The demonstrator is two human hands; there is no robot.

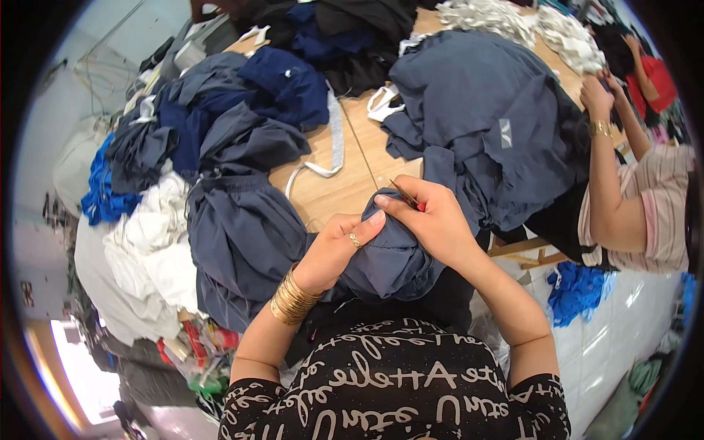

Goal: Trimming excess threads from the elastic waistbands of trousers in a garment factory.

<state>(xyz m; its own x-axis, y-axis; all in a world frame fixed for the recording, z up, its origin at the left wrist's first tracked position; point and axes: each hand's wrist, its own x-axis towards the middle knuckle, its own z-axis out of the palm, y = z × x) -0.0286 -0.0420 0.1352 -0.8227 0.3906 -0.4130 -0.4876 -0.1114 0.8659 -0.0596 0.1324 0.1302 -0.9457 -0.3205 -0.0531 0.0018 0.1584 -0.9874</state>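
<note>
In front of my body hangs a dark grey-blue garment (389,264), bunched up between my hands. My left hand (339,246) is closed on it, the thumb pressing the cloth near its upper edge. Against that same edge, my right hand (433,216) pinches the cloth and grips a pair of small thread snips (404,194) with pointed blades and a bit of red by the fingers. The blades point up and to the left over the garment. My right palm and the handle of the snips are mostly hidden.
A wooden table (345,147) carries a large grey-blue garment pile (484,110) at right and dark garments (227,110) at left. A white strap (334,139) trails between them. White cloth (150,242) lies left. Another person (631,198) works at the right; blue cloth (577,293) lies below.
</note>
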